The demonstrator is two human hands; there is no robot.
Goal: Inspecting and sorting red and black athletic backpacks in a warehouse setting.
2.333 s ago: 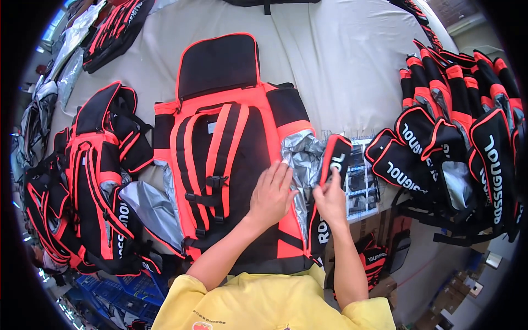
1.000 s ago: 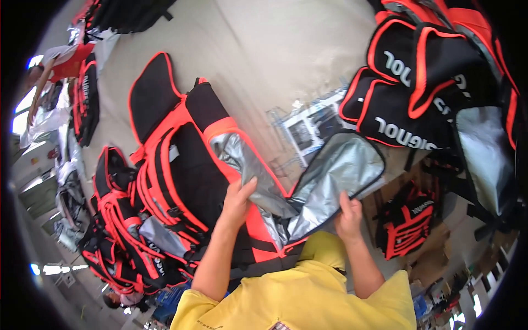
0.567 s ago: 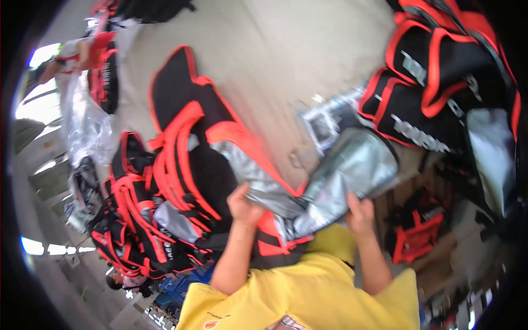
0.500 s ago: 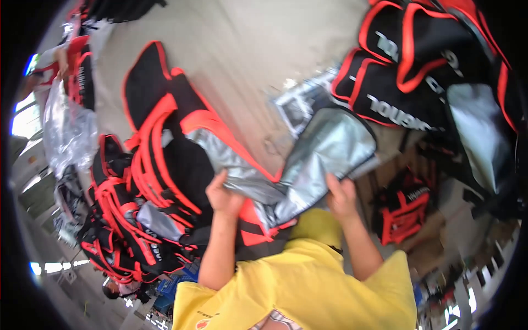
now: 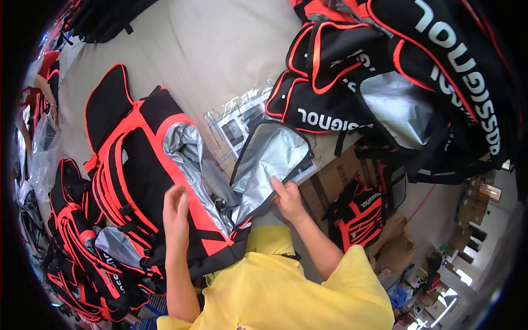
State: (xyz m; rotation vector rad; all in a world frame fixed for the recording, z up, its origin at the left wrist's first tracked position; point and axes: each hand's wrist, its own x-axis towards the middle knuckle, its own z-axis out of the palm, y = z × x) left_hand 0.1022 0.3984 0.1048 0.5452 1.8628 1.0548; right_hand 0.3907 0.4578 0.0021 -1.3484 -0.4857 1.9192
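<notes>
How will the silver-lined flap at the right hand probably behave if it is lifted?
The flap is probably floppy, since its silver side shows many creases. It may be slightly slippery, because that side looks shiny. It would likely swing rather than lift away, as its lower end appears joined to the backpack.

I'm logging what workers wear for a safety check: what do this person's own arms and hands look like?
The left hand and right hand are bare, with no gloves. The forearms are uncovered below short, loose yellow sleeves. No watch or bracelet shows on either wrist; a small ring would be hard to make out.
</notes>
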